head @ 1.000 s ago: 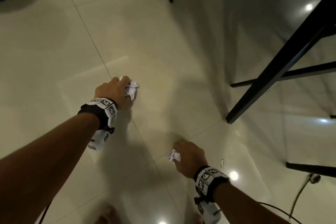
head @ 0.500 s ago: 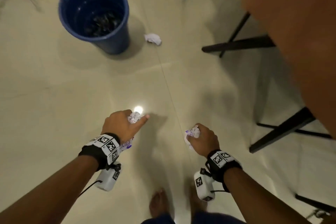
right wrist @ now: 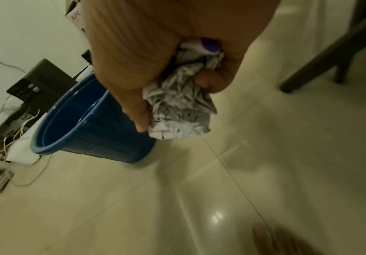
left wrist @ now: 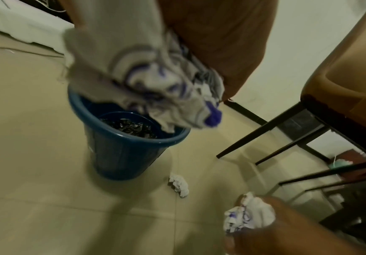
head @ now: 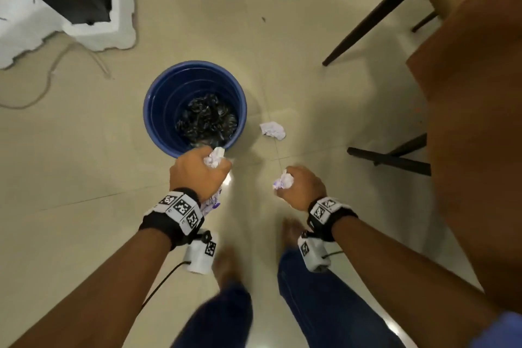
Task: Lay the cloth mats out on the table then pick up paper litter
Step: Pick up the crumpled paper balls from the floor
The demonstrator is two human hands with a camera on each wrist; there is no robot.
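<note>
A: From the head view, the left hand point(head: 199, 171) is clamped on a crumpled paper wad point(head: 214, 157) right at the near rim of the blue bin point(head: 195, 106); carry it on over the opening before letting go, I'd say, or it drops on the floor like the loose wad point(head: 272, 129) lying just right of the bin.

B: And the right hand point(head: 303, 186)?

A: Fist down, its grip closed round a second wad point(head: 283, 180), lower and to the right, well short of the rim; both forearms reach forward with knuckles up.

B: The left wrist view?

A: Blurred; paper with purple print point(left wrist: 155, 82) bunches out of the fist above the bin point(left wrist: 125, 146), which holds dark crumpled stuff; the loose wad point(left wrist: 178, 184) sits on the floor by the bin's base.

B: The right wrist view?

A: Fingers point(right wrist: 210, 82) and thumb curl tight round the wad point(right wrist: 179, 110), beside the bin point(right wrist: 85, 131) rather than above it; swing it left first. No mats or table top show clearly.
</note>
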